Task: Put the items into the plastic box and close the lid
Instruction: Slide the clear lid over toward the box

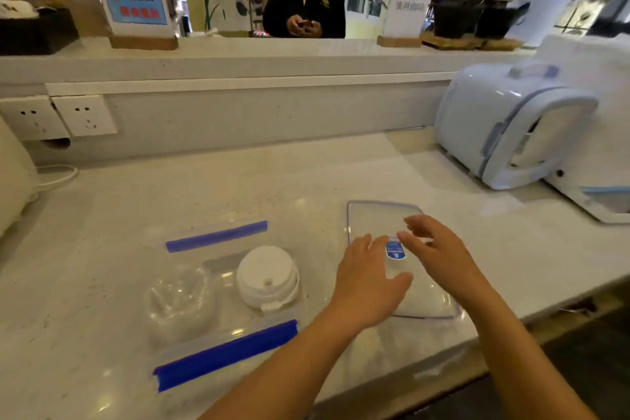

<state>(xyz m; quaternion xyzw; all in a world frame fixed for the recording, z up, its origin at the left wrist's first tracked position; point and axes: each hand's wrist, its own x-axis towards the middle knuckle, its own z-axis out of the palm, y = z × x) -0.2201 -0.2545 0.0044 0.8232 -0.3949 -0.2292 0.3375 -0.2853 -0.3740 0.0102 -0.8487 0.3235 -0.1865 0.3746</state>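
The clear plastic box (218, 236) stands on the counter left of centre, with a blue clasp along its far and near sides. Inside it are a stack of white round cup lids (267, 278) and some clear plastic pieces (180, 300). Its clear lid (371, 218), marked with a small blue sticker, lies flat on the counter to the right of the box. My left hand (368, 283) and my right hand (439, 249) hover over the lid with fingers spread. Neither hand is closed on it. Both hands cover much of the lid's middle.
A pale blue appliance (511, 126) sits at the back right, with a white one (593, 160) beside it. Wall sockets (85, 114) and a white cable (58, 177) are at the left. A raised ledge (238, 54) carries signs, and a person stands behind it. The counter's edge runs near right.
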